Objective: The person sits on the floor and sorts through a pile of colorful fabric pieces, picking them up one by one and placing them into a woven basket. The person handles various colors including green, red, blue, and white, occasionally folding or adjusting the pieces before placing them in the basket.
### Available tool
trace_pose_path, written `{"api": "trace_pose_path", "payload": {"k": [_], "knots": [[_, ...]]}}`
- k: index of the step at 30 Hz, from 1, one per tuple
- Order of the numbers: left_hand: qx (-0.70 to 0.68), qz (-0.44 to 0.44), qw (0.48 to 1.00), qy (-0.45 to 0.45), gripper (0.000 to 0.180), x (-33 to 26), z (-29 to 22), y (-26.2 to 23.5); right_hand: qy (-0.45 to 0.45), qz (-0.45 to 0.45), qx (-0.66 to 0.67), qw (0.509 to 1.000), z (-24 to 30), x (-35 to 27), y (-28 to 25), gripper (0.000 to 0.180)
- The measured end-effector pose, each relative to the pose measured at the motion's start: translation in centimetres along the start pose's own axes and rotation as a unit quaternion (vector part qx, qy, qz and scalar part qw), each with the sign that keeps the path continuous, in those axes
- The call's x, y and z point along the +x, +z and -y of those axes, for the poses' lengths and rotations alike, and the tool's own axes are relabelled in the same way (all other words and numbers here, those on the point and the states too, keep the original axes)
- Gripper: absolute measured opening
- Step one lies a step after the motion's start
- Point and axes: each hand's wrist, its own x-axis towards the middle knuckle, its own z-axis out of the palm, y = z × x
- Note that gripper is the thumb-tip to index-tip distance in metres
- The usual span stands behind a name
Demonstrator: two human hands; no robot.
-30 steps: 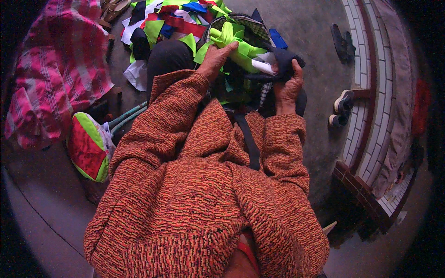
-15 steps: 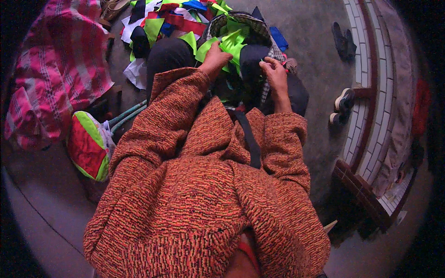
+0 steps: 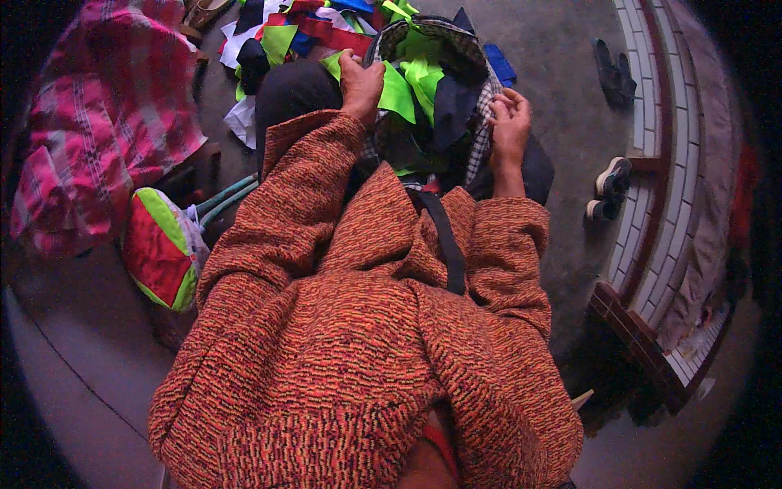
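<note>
A checkered cloth bag (image 3: 484, 145) with a dark inside gapes between my knees. Neon green cloth pieces (image 3: 396, 93) and a dark cloth piece (image 3: 456, 110) lie in its mouth. My left hand (image 3: 361, 85) is closed at the bag's left rim, the thumb toward the inside, close to more neon green cloth. What exactly sits under its fingertips is partly hidden. On the opposite side my right hand (image 3: 510, 130) has its bent fingers pinched at the checkered rim.
Beyond my left knee spreads a heap of cloth scraps (image 3: 326, 33) in several colours. A pink plaid cloth (image 3: 106, 138) hangs at left, near a red and green patchwork item (image 3: 165, 251). Dark slippers (image 3: 612, 75) and shoes (image 3: 608, 186) lie by the tiled ledge (image 3: 652, 220) at right.
My hands have moved apart to either side of the bag's mouth, which looks wider. The neon green cloth that was by my left hand now lies inside the bag.
</note>
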Motion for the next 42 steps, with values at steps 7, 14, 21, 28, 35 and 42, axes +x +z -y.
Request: {"api": "trace_pose_path", "payload": {"k": [7,14,21,28,35,42], "knots": [[0.025,-0.005,0.956,-0.292,0.061,-1.9,2.7,1.1,0.077,-0.027,0.118,0.990,1.9,-0.4,0.5,0.028],[-0.049,-0.058,0.968,-0.240,0.073,-0.9,8.2,4.4,0.096,0.007,0.133,0.986,2.3,-1.1,0.7,0.020],[0.093,0.073,0.986,0.118,0.045,-1.7,6.2,6.3,0.089,0.029,0.160,0.983,3.2,-2.4,1.7,0.014],[0.367,0.288,0.846,0.257,0.060,-4.2,6.2,7.3,0.107,0.044,0.169,0.979,3.1,-3.2,2.0,0.014],[0.406,0.468,0.764,0.181,0.038,-5.3,10.2,7.7,0.121,0.064,0.154,0.979,4.0,-3.8,2.3,0.013],[0.455,0.442,0.742,0.217,0.024,-4.6,6.1,6.6,0.129,0.074,0.129,0.980,3.7,-3.4,2.5,0.013]]}}
